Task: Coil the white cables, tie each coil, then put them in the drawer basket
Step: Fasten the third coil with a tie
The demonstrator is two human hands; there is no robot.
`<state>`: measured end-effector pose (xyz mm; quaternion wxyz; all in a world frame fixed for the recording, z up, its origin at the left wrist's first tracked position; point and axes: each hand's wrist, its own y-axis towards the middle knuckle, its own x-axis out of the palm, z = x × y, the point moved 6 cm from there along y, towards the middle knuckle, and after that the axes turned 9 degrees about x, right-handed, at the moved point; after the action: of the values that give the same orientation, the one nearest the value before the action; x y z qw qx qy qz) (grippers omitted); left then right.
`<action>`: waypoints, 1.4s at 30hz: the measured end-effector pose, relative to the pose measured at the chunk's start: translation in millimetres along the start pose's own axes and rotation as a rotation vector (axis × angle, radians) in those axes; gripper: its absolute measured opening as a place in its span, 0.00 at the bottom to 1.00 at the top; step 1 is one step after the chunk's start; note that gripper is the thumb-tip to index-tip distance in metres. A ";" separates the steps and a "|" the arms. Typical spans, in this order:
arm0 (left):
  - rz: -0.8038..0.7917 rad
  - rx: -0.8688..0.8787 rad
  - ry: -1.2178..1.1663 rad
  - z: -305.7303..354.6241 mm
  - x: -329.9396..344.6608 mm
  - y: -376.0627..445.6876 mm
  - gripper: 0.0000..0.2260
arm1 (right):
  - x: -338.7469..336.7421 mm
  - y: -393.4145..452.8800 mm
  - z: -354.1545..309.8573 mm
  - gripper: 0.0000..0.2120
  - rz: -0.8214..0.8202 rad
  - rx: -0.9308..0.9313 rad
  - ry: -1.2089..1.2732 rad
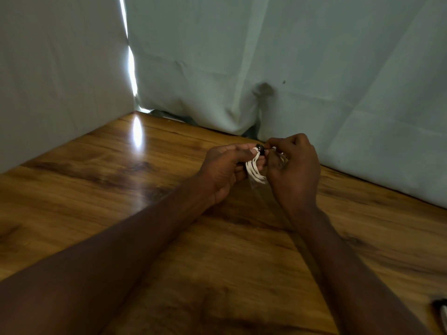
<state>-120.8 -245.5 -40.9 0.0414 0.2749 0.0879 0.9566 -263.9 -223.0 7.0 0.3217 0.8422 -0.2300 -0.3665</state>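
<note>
Together, both hands [256, 165] around cable coil [255, 169]

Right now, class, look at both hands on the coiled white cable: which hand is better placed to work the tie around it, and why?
The right hand, probably. Its fingers pinch at the dark tie on top of the white cable coil, while the left hand grips the loops, steadying them above the wooden table.

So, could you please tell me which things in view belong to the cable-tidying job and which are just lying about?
Part of the job:
- white cable coil, held above the table
- left hand, gripping the coil
- right hand, pinching at the coil's top, by a small dark piece

Just lying about:
- wooden table
- pale cloth backdrop
- dark object at the lower right edge, cut off, unidentifiable
</note>
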 end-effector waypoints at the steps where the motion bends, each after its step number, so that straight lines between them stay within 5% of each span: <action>1: -0.003 0.000 0.006 -0.2 -0.7 -0.2 0.13 | 0.9 0.7 -0.9 0.11 -0.005 -0.012 -0.015; 21: -0.041 -0.002 0.024 -2.1 -3.4 1.7 0.12 | 4.5 4.9 5.1 0.10 -0.045 -0.027 -0.018; 24: -0.075 0.035 0.093 5.7 -4.1 5.7 0.13 | 7.3 4.4 11.3 0.08 -0.089 0.057 0.163; 29: -0.135 0.035 0.122 12.9 2.9 8.9 0.14 | 22.7 1.1 29.1 0.12 -0.262 0.658 0.976; 36: -0.193 0.025 0.167 13.4 1.0 7.7 0.15 | 29.4 -4.8 25.1 0.05 -0.362 0.770 1.098; 42: -0.172 0.050 0.118 14.9 -2.6 8.6 0.14 | 23.2 3.3 28.3 0.06 -0.373 0.640 0.977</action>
<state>-110.9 -252.1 -28.1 0.1114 0.2104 0.1372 0.9615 -271.5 -250.4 -16.4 0.0515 0.9937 -0.0033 0.0991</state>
